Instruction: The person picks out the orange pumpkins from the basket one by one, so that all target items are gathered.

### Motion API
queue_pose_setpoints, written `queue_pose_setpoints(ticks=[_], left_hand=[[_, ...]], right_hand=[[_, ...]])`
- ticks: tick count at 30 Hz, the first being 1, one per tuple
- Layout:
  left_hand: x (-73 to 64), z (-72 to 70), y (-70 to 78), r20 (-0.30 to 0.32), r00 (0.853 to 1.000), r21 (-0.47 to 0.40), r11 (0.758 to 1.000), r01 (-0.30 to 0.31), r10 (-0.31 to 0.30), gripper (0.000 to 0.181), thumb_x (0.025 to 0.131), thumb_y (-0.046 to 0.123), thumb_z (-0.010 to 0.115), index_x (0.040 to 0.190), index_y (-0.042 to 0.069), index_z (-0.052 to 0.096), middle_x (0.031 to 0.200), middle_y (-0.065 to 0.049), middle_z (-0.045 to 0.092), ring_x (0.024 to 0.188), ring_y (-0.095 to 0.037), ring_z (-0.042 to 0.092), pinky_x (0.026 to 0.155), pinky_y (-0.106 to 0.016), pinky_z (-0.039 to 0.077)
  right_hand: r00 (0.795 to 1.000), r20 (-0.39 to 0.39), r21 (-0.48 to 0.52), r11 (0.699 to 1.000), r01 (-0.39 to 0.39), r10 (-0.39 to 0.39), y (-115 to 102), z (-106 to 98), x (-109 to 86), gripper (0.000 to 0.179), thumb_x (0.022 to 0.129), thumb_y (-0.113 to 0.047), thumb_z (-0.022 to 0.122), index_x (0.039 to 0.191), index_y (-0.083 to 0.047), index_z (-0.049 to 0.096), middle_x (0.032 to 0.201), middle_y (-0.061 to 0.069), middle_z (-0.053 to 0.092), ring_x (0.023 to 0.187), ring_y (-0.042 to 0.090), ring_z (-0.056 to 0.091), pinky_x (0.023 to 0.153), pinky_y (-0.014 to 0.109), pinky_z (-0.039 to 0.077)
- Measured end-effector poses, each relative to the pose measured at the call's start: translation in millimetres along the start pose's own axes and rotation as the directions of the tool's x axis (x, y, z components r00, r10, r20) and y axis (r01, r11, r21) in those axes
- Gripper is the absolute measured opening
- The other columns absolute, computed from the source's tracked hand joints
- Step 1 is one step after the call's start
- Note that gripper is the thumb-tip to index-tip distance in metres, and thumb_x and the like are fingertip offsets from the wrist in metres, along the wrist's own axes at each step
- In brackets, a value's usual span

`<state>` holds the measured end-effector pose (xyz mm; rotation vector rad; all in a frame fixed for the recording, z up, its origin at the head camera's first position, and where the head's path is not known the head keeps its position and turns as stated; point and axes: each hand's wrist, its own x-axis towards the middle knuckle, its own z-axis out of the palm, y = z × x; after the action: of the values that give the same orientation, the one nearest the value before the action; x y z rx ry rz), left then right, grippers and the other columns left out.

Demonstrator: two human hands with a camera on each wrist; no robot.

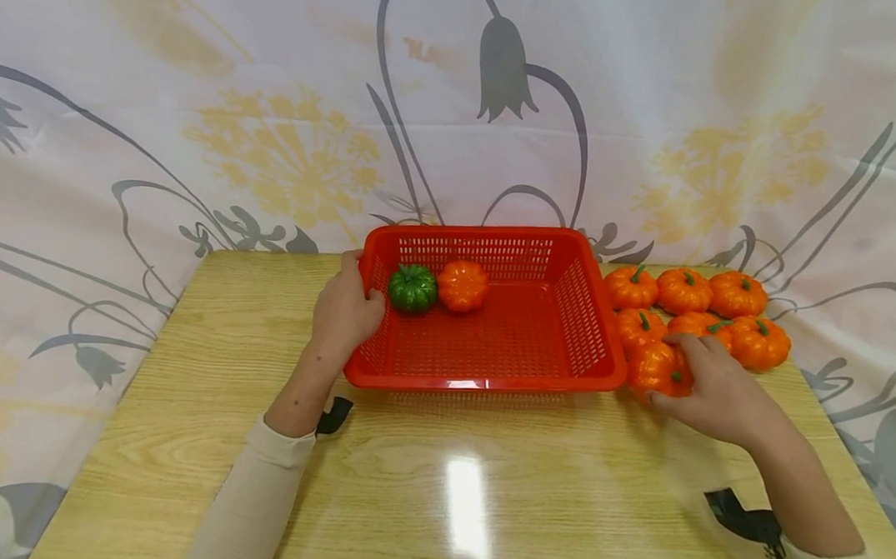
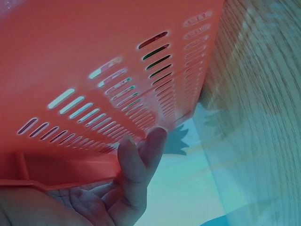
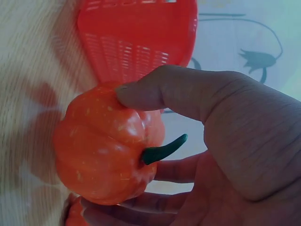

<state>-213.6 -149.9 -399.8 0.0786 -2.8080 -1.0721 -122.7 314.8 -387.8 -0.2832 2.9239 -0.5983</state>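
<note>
My left hand point(image 1: 347, 307) grips the left rim of a red plastic basket point(image 1: 481, 384), thumb over the rim and fingers against the slotted outer wall, as the left wrist view shows. Inside, at the basket's left end, sit a green pumpkin point(image 1: 413, 289) and an orange pumpkin point(image 1: 463, 285). Just right of the basket, my right hand point(image 1: 721, 391) holds another orange pumpkin point(image 3: 108, 146) between thumb and fingers. Its green stem point(image 3: 164, 149) points toward the palm in the right wrist view.
Several orange pumpkins point(image 1: 684, 291) stand in two rows right of the basket, near the table's back edge. The wooden table point(image 1: 379, 477) meets a flower-printed curtain point(image 1: 292, 72) behind. Black straps point(image 1: 745, 518) show beside both forearms.
</note>
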Motion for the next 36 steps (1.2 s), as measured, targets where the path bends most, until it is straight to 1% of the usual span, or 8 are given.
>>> queue_pose_setpoints(ticks=[7, 13, 16, 21, 25, 30, 33, 36], left_hand=[[0.9, -0.4, -3.3, -0.008, 1.000, -0.039, 0.999, -0.002, 0.002, 0.060, 0.099, 0.013, 0.053, 0.156, 0.002, 0.040, 0.111, -0.029, 0.071, 0.084, -0.041, 0.072, 0.068, -0.050, 0.060], [2.9, 0.0, -2.7, -0.022, 0.999, -0.072, 0.997, 0.024, -0.026, 0.054, 0.104, 0.019, 0.046, 0.156, 0.004, 0.043, 0.114, -0.027, 0.071, 0.082, -0.037, 0.071, 0.068, -0.048, 0.060], [3.9, 0.3, -2.4, -0.018, 0.999, -0.076, 0.996, 0.040, -0.042, 0.053, 0.106, 0.020, 0.043, 0.157, 0.004, 0.043, 0.115, -0.026, 0.071, 0.081, -0.036, 0.069, 0.067, -0.046, 0.059], [3.6, 0.2, -1.9, -0.009, 0.998, -0.080, 0.995, 0.054, -0.055, 0.053, 0.107, 0.019, 0.042, 0.158, 0.003, 0.041, 0.117, -0.027, 0.071, 0.082, -0.036, 0.070, 0.067, -0.046, 0.060], [3.1, 0.6, -1.8, -0.006, 0.998, -0.074, 0.995, 0.060, -0.061, 0.053, 0.107, 0.019, 0.042, 0.158, 0.004, 0.041, 0.120, -0.027, 0.070, 0.085, -0.037, 0.070, 0.070, -0.049, 0.061], [3.3, 1.1, -1.5, -0.008, 0.998, -0.064, 0.996, 0.055, -0.056, 0.053, 0.107, 0.018, 0.042, 0.158, 0.003, 0.041, 0.123, -0.028, 0.069, 0.090, -0.040, 0.071, 0.075, -0.053, 0.061], [3.3, 1.4, -1.6, -0.007, 0.999, -0.060, 0.997, 0.050, -0.050, 0.053, 0.107, 0.018, 0.042, 0.158, 0.002, 0.040, 0.123, -0.028, 0.069, 0.090, -0.040, 0.071, 0.075, -0.053, 0.061], [3.0, 2.1, -1.5, -0.002, 0.999, -0.061, 0.997, 0.046, -0.046, 0.053, 0.108, 0.018, 0.042, 0.158, 0.002, 0.040, 0.120, -0.028, 0.070, 0.088, -0.040, 0.072, 0.072, -0.052, 0.061]], right_hand=[[0.999, 0.037, -0.032, 0.999, -0.009, 0.010, 1.7, 2.9, 2.4, 0.090, 0.086, -0.035, 0.085, 0.146, 0.016, 0.042, 0.135, 0.044, 0.048, 0.116, 0.062, 0.054, 0.095, 0.076, 0.045], [0.999, 0.053, -0.029, 1.000, 0.004, -0.002, -0.4, 5.4, 1.8, 0.087, 0.084, -0.033, 0.087, 0.140, 0.018, 0.044, 0.134, 0.043, 0.053, 0.120, 0.062, 0.053, 0.098, 0.074, 0.044], [0.998, 0.061, -0.023, 1.000, 0.017, -0.015, -1.6, 7.3, 2.4, 0.079, 0.081, -0.032, 0.088, 0.130, 0.015, 0.049, 0.121, 0.035, 0.062, 0.109, 0.053, 0.060, 0.093, 0.068, 0.049], [0.997, 0.048, -0.013, 0.998, 0.056, -0.055, -2.7, 12.3, 4.4, 0.066, 0.077, -0.030, 0.091, 0.116, 0.007, 0.053, 0.102, 0.017, 0.064, 0.090, 0.033, 0.062, 0.081, 0.053, 0.052], [0.997, 0.044, -0.013, 0.998, 0.060, -0.059, -3.8, 14.3, 4.6, 0.064, 0.076, -0.030, 0.091, 0.114, 0.006, 0.054, 0.099, 0.014, 0.063, 0.087, 0.030, 0.061, 0.078, 0.048, 0.051], [0.997, 0.042, -0.027, 0.998, 0.063, -0.062, -5.8, 14.3, 3.6, 0.060, 0.077, -0.028, 0.091, 0.112, 0.005, 0.054, 0.102, 0.016, 0.063, 0.090, 0.032, 0.061, 0.081, 0.051, 0.052], [0.997, 0.042, -0.037, 0.997, 0.060, -0.059, -6.5, 14.2, 2.5, 0.061, 0.078, -0.028, 0.090, 0.114, 0.005, 0.054, 0.105, 0.018, 0.063, 0.094, 0.034, 0.061, 0.084, 0.055, 0.052], [0.998, 0.045, -0.044, 0.998, 0.054, -0.052, -7.4, 13.5, 1.0, 0.065, 0.079, -0.031, 0.089, 0.119, 0.008, 0.054, 0.112, 0.025, 0.064, 0.100, 0.042, 0.063, 0.088, 0.061, 0.053]])
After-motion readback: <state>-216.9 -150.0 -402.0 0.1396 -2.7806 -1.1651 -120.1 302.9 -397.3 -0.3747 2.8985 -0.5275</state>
